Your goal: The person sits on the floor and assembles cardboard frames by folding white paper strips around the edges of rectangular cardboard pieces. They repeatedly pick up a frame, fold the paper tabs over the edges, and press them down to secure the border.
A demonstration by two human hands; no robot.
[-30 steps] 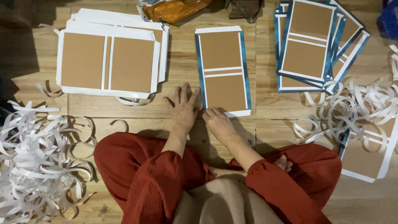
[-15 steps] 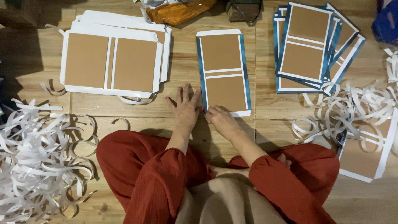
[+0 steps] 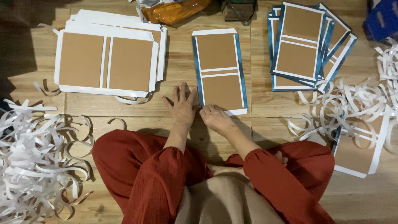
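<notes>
We rest our left hand [image 3: 182,108] flat and open on the floor [image 3: 174,62] while our right hand [image 3: 215,118] pinches the near left corner of the blue-edged card [image 3: 219,68].

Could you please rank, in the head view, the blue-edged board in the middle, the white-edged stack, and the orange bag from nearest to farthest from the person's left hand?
Measured from the left hand:
1. Blue-edged board, just right of the hand, its lower corner beside the fingers.
2. White-edged stack, up and to the left.
3. Orange bag, at the top edge, farthest.
</notes>
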